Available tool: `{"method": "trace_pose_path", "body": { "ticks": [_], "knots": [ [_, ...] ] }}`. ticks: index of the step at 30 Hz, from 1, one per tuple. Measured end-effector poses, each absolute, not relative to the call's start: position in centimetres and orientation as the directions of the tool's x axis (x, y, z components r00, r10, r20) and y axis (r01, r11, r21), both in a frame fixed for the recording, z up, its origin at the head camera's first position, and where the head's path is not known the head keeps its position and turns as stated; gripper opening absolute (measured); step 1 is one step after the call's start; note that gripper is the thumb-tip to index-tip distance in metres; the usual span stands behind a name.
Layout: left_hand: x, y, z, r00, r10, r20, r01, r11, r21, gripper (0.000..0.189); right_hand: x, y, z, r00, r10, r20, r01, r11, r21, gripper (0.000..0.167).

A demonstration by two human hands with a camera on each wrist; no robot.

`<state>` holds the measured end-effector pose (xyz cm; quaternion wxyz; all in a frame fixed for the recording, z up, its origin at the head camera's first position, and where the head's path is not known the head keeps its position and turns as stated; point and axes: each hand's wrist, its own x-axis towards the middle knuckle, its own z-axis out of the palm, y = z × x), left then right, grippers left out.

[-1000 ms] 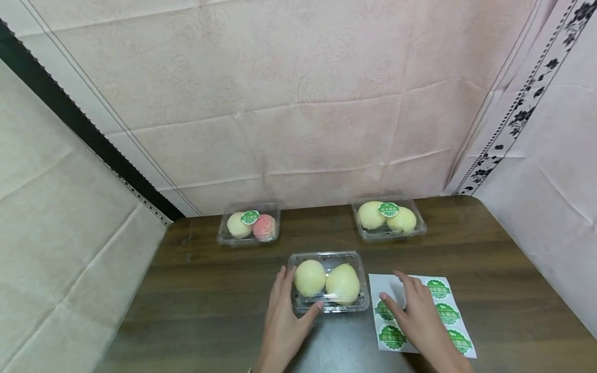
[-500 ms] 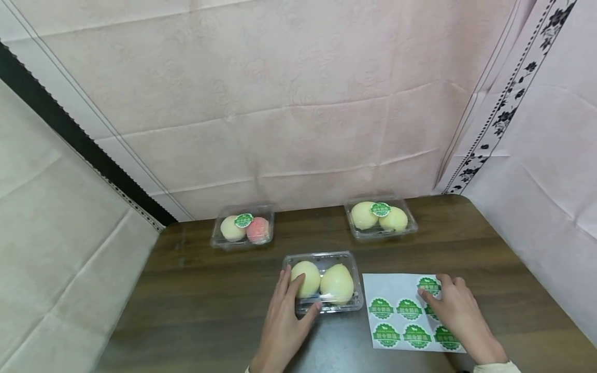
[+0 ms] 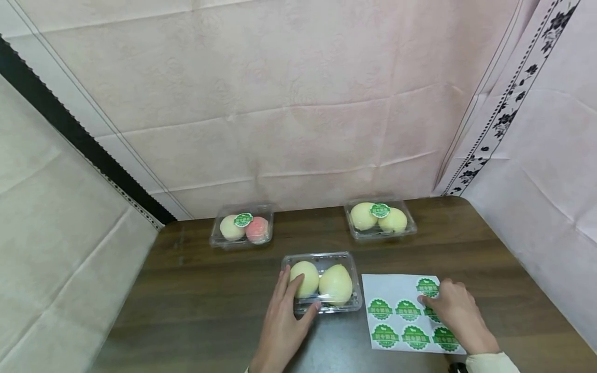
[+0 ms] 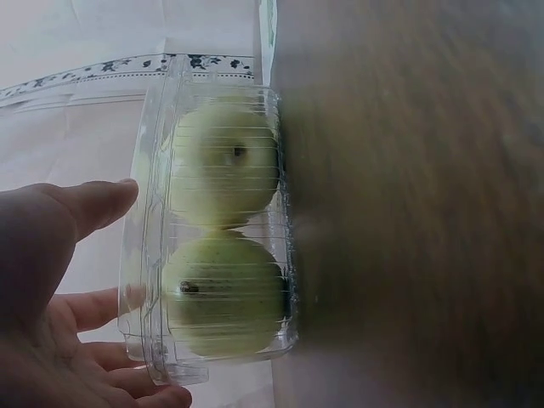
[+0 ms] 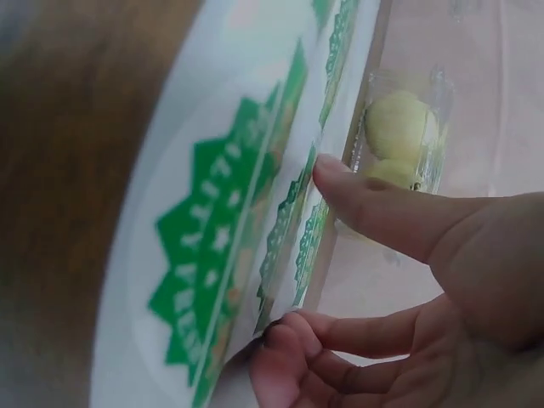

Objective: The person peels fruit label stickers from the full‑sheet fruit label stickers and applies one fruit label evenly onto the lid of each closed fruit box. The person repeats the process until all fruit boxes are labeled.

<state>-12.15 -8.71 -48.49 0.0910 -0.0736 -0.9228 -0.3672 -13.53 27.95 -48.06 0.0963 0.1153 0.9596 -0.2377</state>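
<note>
A clear plastic clamshell box (image 3: 322, 307) holding two pale yellow-green fruits (image 3: 336, 285) stands in the middle of the table. My left hand (image 3: 284, 321) rests at its left front corner, thumb at the front edge and forefinger on the lid. From the left wrist view, the left hand's fingers lie beside the lid rim. To the right is a white sheet (image 3: 384, 286) of round green stickers (image 3: 385, 336). My right hand (image 3: 462, 313) grips this sheet at its right edge, thumb over the stickers and other fingers curled. Those fingertips are partly hidden from above.
Two more clear boxes stand along the table's back edge. The left box (image 3: 228, 242) has a white and a pink fruit, the right box (image 3: 368, 235) two pale ones; each bears a green sticker. Light cloth (image 3: 280, 129) hangs behind and at both sides.
My right hand has moved right, from over the sheet's upper middle to its right edge, uncovering stickers. My left forefinger has shifted onto the box lid. The view has shifted slightly.
</note>
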Motion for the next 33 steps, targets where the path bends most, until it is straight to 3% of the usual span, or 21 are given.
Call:
{"method": "trace_pose_path", "body": {
  "ticks": [3, 6, 13, 19, 26, 33],
  "knots": [
    [-12.1, -8.9, -48.4, -0.971, 0.074, 0.226, 0.208, 0.723, 0.658, 0.068, -13.6, 28.1, -48.1, -0.945, 0.179, -0.274, 0.289, 0.849, -0.442, 0.081],
    [-12.2, -8.7, -48.4, -0.970, 0.081, 0.230, 0.216, 0.720, 0.660, 0.068, -13.5, 28.7, -48.0, -0.931, 0.181, -0.317, 0.324, 0.811, -0.487, 0.084],
    [-12.5, -8.5, -48.1, -0.956, 0.058, 0.288, 0.239, 0.726, 0.645, 0.078, -12.9, 29.8, -47.8, -0.954, 0.085, -0.287, 0.271, 0.656, -0.704, 0.074],
    [-12.6, -7.5, -47.4, -0.928, 0.081, 0.364, 0.300, 0.741, 0.600, 0.079, -11.3, 30.0, -46.8, -0.955, -0.012, -0.296, 0.272, 0.360, -0.892, 0.060],
    [-12.3, -6.2, -45.8, -0.889, 0.183, 0.421, 0.405, 0.742, 0.534, 0.074, -10.2, 29.5, -46.0, -0.976, -0.103, -0.193, 0.179, 0.126, -0.976, 0.040],
    [-11.3, -4.4, -43.2, -0.878, 0.278, 0.390, 0.466, 0.686, 0.559, 0.068, -8.8, 28.1, -44.4, -0.988, -0.109, -0.107, 0.109, -0.015, -0.994, 0.023]
  ]
}}
